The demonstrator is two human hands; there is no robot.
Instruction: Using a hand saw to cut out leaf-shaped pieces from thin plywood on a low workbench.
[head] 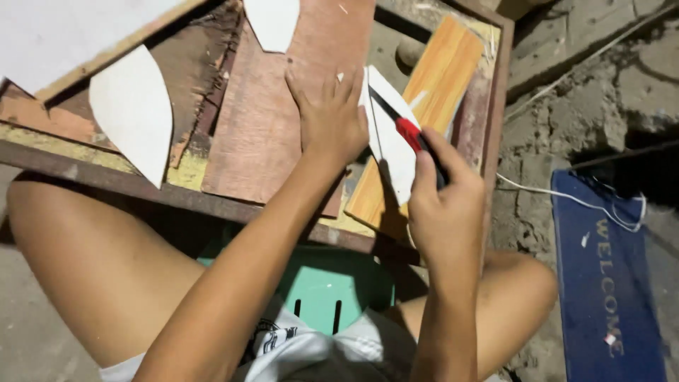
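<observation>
The left hand (331,117) lies flat, palm down, fingers spread and pointing forward, forearm stretched out, while the right hand (445,201) is curled in a tight grip, wrist bent inward.

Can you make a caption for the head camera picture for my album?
Left hand presses white sheet flat while right hand cuts it with red knife.

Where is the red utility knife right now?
In the head view, right of centre: the right hand grips the red utility knife, its blade on the white piece beside the left hand.
</observation>
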